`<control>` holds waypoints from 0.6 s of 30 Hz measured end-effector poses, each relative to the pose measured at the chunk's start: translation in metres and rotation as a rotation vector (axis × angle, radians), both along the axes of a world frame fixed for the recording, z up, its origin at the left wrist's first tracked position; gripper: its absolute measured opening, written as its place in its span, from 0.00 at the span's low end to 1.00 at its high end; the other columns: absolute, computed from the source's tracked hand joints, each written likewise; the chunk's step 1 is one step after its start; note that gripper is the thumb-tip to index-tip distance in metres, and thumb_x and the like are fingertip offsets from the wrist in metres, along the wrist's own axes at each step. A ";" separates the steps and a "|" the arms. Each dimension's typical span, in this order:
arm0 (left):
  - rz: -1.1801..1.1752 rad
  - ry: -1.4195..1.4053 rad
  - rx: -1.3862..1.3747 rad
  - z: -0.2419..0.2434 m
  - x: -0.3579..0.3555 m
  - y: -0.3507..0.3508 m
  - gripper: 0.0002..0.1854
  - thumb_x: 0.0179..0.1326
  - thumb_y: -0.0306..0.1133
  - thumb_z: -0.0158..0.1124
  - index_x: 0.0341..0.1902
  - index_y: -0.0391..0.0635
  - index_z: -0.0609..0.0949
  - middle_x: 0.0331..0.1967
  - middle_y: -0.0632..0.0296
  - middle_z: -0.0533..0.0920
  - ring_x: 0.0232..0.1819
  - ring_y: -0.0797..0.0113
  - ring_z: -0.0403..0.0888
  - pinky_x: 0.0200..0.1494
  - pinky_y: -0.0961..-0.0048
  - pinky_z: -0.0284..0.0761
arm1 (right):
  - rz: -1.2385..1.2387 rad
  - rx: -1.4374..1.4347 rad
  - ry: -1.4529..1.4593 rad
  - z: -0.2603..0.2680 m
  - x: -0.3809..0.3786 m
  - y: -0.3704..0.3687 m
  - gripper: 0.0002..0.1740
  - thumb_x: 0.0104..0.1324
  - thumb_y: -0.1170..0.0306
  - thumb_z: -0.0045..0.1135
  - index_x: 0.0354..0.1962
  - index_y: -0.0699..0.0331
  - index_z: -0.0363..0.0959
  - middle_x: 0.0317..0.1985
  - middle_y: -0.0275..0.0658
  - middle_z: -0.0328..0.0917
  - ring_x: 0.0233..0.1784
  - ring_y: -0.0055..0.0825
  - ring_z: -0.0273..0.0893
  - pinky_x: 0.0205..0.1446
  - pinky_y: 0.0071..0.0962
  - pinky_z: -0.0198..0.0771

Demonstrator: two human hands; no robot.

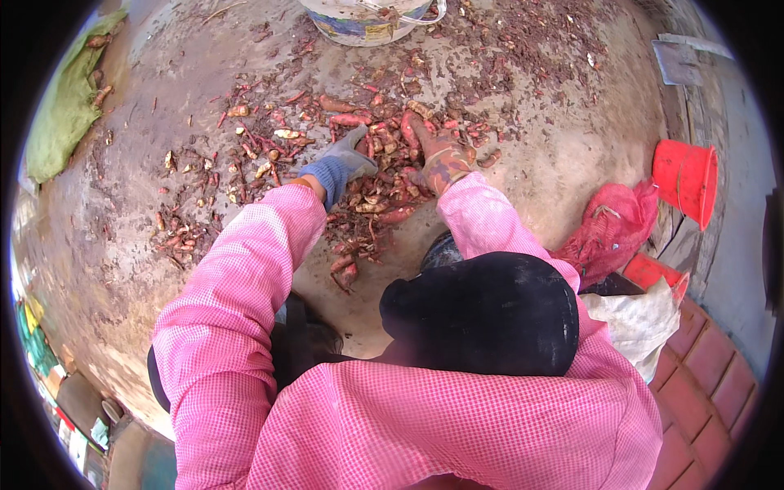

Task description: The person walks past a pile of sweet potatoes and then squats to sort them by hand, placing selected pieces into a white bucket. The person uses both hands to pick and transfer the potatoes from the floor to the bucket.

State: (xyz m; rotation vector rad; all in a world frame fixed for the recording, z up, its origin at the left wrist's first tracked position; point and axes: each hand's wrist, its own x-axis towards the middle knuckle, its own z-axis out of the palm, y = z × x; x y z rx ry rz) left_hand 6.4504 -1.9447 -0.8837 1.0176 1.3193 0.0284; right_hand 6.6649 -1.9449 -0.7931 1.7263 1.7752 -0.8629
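Observation:
A loose heap of small sweet potatoes (384, 136), red and brown with some broken pale pieces, lies on the dirty concrete floor before me. My left hand (350, 158), in a grey-blue knit-cuffed glove, reaches into the heap's left side. Its thumb and a finger stand apart around tubers; whether it grips one is unclear. At the right side is my right hand (445, 158), in a brown patterned glove, with fingers spread over the roots. One finger lies against a bright red sweet potato (408, 130). More roots (392, 214) trail from the heap towards my feet.
A white bucket (361, 24) stands beyond the heap. Soil and root scraps (520, 55) litter the floor. To my right are a red bucket (680, 177), a red mesh sack (606, 229) and a white sack (643, 324). A green sack (64, 110) lies far left.

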 end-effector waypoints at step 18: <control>0.252 -0.542 -0.250 -0.160 0.043 -0.034 0.62 0.42 0.21 0.79 0.82 0.49 0.53 0.65 0.53 0.75 0.54 0.66 0.80 0.46 0.72 0.79 | -0.561 -0.026 0.723 -0.070 0.025 0.001 0.69 0.41 0.59 0.85 0.76 0.54 0.49 0.74 0.48 0.60 0.77 0.44 0.60 0.76 0.41 0.59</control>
